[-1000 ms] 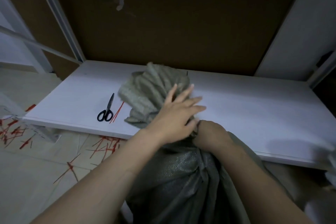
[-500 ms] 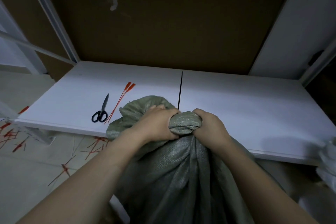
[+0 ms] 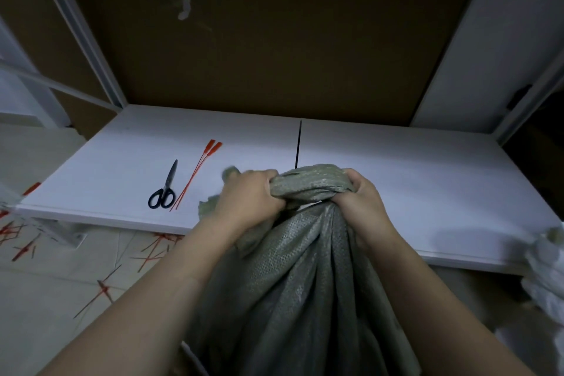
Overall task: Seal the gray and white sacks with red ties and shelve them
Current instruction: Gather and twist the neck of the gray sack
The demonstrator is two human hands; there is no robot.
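The gray sack (image 3: 293, 284) stands upright against the front edge of the white shelf (image 3: 396, 168), its gathered neck bunched into a thick roll just above that edge. The left hand (image 3: 247, 198) grips the left side of the roll with fingers curled round the cloth, and the right hand (image 3: 363, 201) grips the right side the same way. Two red ties (image 3: 198, 174) lie on the shelf to the left, just beside black scissors (image 3: 164, 189). More red ties (image 3: 103, 287) are scattered on the floor.
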